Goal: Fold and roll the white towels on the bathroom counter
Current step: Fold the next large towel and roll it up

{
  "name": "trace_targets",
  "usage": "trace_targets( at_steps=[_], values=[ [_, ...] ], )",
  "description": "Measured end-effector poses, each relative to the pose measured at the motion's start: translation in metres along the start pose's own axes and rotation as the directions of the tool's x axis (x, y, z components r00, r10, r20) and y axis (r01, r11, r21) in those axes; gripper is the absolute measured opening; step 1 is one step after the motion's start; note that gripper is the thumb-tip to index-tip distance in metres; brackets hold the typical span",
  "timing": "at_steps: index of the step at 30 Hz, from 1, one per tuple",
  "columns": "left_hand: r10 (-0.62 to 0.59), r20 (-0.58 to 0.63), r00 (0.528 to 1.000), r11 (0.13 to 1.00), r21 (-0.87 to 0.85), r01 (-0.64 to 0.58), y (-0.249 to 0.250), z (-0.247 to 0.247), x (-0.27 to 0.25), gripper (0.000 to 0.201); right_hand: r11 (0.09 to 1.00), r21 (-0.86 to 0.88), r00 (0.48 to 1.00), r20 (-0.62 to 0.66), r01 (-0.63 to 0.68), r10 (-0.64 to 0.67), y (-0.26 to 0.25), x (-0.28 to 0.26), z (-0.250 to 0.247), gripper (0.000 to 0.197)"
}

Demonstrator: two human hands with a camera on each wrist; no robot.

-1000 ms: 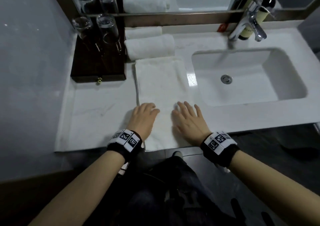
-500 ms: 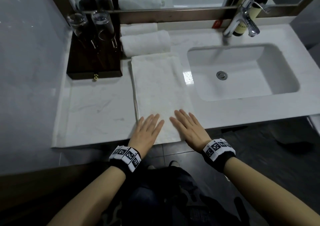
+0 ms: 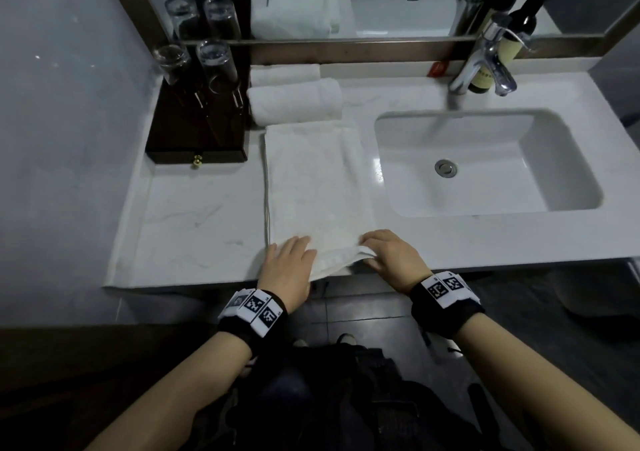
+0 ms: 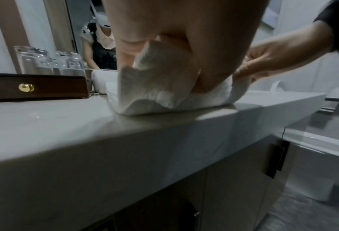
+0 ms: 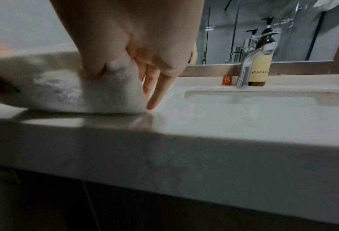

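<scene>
A white towel, folded into a long strip, lies on the counter between the dark tray and the sink. Its near end is lifted and curled over at the counter's front edge. My left hand pinches the left part of that end between thumb and fingers. My right hand grips the right part, thumb pressed into the cloth, two fingers pointing down at the counter. Two rolled white towels lie behind the strip by the mirror.
A dark wooden tray with upturned glasses stands at the back left. The sink basin with a chrome tap and a soap bottle fills the right. A small orange tag sits by the mirror frame.
Both hands lay flat on the towel's near part before. They slid back to the counter's front edge, and now they hold the towel's near end, lifted and curled.
</scene>
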State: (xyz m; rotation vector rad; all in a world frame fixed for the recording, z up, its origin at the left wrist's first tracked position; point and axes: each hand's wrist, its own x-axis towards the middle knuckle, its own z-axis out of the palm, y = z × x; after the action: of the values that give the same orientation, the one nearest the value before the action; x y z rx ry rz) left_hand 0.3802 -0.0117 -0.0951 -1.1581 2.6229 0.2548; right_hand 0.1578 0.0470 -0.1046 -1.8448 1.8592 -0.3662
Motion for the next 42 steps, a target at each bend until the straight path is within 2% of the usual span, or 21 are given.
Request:
trace_targets(
  at_steps=[2, 6, 8, 10, 13, 15, 17, 18, 20, 22, 24, 26, 28, 30, 31, 33, 35, 36, 38, 39, 42],
  values=[
    [-0.006, -0.040, 0.999, 1.000, -0.005, 0.006, 0.000, -0.006, 0.001, 0.052, 0.999, -0.025, 0.998, 0.041, -0.041, 0.042, -0.006, 0.008, -0.006, 0.034],
    [-0.104, -0.041, 0.994, 0.994, 0.014, 0.105, 0.014, -0.008, 0.002, 0.056, 0.968, -0.223, 0.986, 0.089, -0.115, 0.137, -0.021, 0.028, -0.008, 0.043],
    [-0.142, -0.054, 0.988, 0.990, 0.011, 0.143, 0.017, -0.011, 0.007, 0.042, 0.955, -0.258, 0.982, 0.075, -0.147, 0.171, -0.025, 0.035, -0.008, 0.041],
    [-0.137, -0.061, 0.989, 0.990, -0.026, 0.136, 0.014, -0.016, 0.016, 0.030, 0.962, -0.189, 0.975, 0.064, -0.195, 0.211, -0.023, 0.039, -0.011, 0.033],
    [-0.147, -0.019, 0.989, 0.965, -0.224, 0.139, -0.004, -0.025, 0.022, 0.024, 0.959, -0.009, 0.957, 0.059, -0.284, 0.284, -0.017, 0.041, -0.019, 0.029],
    [-0.172, 0.035, 0.985, 0.895, -0.412, 0.171, -0.021, -0.028, 0.022, 0.021, 0.949, 0.083, 0.952, 0.052, -0.305, 0.301, -0.015, 0.039, -0.021, 0.024],
    [-0.191, 0.083, 0.978, 0.753, -0.627, 0.201, -0.035, -0.028, 0.019, 0.014, 0.938, 0.139, 0.948, 0.036, -0.317, 0.315, -0.014, 0.036, -0.020, 0.022],
    [-0.197, 0.102, 0.975, 0.700, -0.682, 0.213, -0.039, -0.026, 0.018, 0.023, 0.933, 0.153, 0.945, 0.024, -0.325, 0.325, -0.012, 0.035, -0.019, 0.022],
    [-0.257, 0.135, 0.957, 0.644, -0.714, 0.274, -0.042, -0.020, 0.017, 0.040, 0.927, 0.169, 0.941, 0.006, -0.336, 0.339, -0.008, 0.036, -0.019, 0.024],
    [-0.330, 0.137, 0.934, 0.627, -0.708, 0.325, -0.042, -0.011, 0.018, 0.039, 0.928, 0.167, 0.942, 0.010, -0.334, 0.337, -0.005, 0.038, -0.018, 0.025],
    [-0.394, 0.132, 0.909, 0.636, -0.675, 0.374, -0.040, -0.006, 0.023, 0.040, 0.937, 0.143, 0.947, 0.003, -0.318, 0.321, -0.005, 0.040, -0.016, 0.026],
    [-0.453, 0.107, 0.885, 0.671, -0.613, 0.418, -0.039, -0.007, 0.029, 0.047, 0.970, 0.046, 0.965, -0.093, -0.240, 0.243, -0.008, 0.041, -0.015, 0.028],
    [-0.495, 0.063, 0.867, 0.697, -0.567, 0.439, -0.039, -0.009, 0.034, 0.043, 0.983, -0.167, 0.981, -0.187, -0.079, 0.047, -0.017, 0.038, -0.017, 0.024],
    [-0.511, 0.010, 0.860, 0.727, -0.528, 0.438, -0.037, -0.009, 0.036, 0.041, 0.920, -0.385, 0.966, -0.201, 0.074, -0.162, -0.027, 0.032, -0.015, 0.017],
    [-0.506, -0.042, 0.861, 0.750, -0.515, 0.416, -0.036, -0.008, 0.036, 0.040, 0.886, -0.450, 0.955, -0.195, 0.115, -0.223, -0.032, 0.027, -0.012, 0.015],
    [-0.464, -0.214, 0.859, 0.831, -0.441, 0.339, -0.034, -0.008, 0.037, 0.038, 0.871, -0.477, 0.952, -0.196, 0.118, -0.237, -0.039, 0.018, -0.007, 0.015],
    [-0.357, -0.344, 0.868, 0.921, -0.284, 0.267, -0.028, -0.014, 0.040, 0.030, 0.894, -0.438, 0.978, -0.123, 0.099, -0.168, -0.039, 0.013, -0.002, 0.027],
    [-0.270, -0.342, 0.900, 0.958, -0.186, 0.217, -0.022, -0.018, 0.040, 0.026, 0.898, -0.429, 0.987, -0.076, 0.097, -0.143, -0.038, 0.011, -0.001, 0.030],
    [-0.056, -0.263, 0.963, 0.997, 0.030, 0.066, -0.009, -0.020, 0.039, 0.025, 0.878, -0.469, 0.986, -0.075, 0.100, -0.152, -0.040, 0.009, -0.001, 0.027],
    [-0.005, -0.254, 0.967, 0.995, 0.098, 0.030, -0.004, -0.020, 0.038, 0.027, 0.863, -0.495, 0.981, -0.093, 0.101, -0.168, -0.041, 0.010, -0.001, 0.026],
    [-0.054, -0.128, 0.990, 0.999, -0.011, 0.053, -0.002, -0.012, 0.030, 0.034, 0.851, -0.511, 0.973, -0.109, 0.120, -0.203, -0.045, 0.018, -0.006, 0.016]
  ],
)
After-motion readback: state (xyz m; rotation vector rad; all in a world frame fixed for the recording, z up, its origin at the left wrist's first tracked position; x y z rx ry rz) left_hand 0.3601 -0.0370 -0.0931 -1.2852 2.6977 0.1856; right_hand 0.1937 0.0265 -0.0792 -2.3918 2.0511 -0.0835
